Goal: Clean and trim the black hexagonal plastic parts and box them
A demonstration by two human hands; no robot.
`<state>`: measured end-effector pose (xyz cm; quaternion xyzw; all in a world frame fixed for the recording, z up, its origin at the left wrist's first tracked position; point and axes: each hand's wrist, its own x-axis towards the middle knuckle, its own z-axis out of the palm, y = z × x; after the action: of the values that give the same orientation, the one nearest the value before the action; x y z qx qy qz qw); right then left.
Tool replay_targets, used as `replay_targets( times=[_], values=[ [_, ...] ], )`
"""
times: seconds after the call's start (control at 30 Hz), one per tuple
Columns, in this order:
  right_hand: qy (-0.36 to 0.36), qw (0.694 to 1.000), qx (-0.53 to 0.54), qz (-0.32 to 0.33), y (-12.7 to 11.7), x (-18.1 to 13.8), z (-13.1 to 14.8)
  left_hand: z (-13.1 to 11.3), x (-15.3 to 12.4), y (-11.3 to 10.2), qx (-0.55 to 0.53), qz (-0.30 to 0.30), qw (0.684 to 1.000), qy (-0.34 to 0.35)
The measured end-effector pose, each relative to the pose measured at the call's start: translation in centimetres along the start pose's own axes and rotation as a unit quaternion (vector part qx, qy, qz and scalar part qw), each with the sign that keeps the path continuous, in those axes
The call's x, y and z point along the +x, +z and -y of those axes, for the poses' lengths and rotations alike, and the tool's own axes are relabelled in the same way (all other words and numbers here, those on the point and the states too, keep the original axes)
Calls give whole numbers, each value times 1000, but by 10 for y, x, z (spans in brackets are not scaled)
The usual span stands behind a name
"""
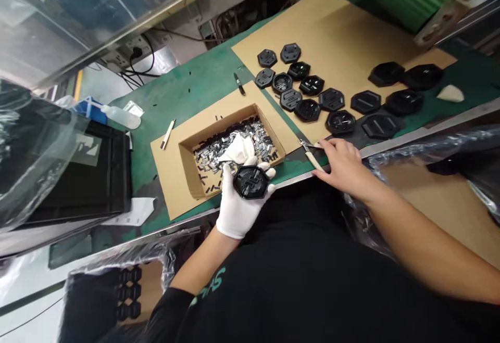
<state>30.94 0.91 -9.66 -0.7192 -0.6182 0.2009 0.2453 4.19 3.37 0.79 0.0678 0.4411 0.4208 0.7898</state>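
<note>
My left hand [238, 207], in a white glove, is shut on a black hexagonal plastic part [250, 181] just over the near wall of a cardboard box [187, 168]. The box is full of small metal pieces [211, 148], with a white cloth [238, 149] lying on them. My bare right hand [344, 166] rests at the table's front edge and grips small cream-handled cutters [310, 153], whose jaws poke out past my fingers. Several more black hexagonal parts [331, 99] lie in rows on a cardboard sheet [332, 36] beyond that hand.
A green mat [187, 83] covers the table, with a black marker [239, 84] and a cream-coloured pen [167, 134] on it. On the left stand a plastic bottle [121, 116] and a black tray [78, 171] under clear film. A power socket [133, 54] sits behind.
</note>
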Motion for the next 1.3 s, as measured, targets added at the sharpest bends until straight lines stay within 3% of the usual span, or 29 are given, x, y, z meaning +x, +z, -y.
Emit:
replay_targets(
  times=[0.17, 0.23, 0.33, 0.4, 0.47, 0.6, 0.93, 1.3],
  values=[
    [7, 992, 129, 11, -27, 5, 8, -1, -2, -14, 7, -14, 998, 69],
    [-14, 979, 200, 40, -34, 1, 27, -1, -2, -18, 8, -16, 995, 98],
    [-110, 955, 242, 133, -31, -8, 71, 1, -1, -23, 26, -18, 991, 130],
    [-191, 949, 186, 169, -24, -13, 100, 2, -1, -25, 34, -17, 987, 154],
    [-246, 951, 103, 159, -16, -14, 123, 3, -1, -28, 36, -23, 982, 185],
    [-290, 948, 8, 128, -4, -12, 148, 5, -3, -35, 45, -41, 972, 225],
    [-355, 926, -77, 100, 0, -9, 177, 5, -1, -48, 46, -19, 958, 283],
    [-403, 895, -177, 77, -9, -4, 192, 4, 6, -63, 136, 23, 924, 356]
  ],
)
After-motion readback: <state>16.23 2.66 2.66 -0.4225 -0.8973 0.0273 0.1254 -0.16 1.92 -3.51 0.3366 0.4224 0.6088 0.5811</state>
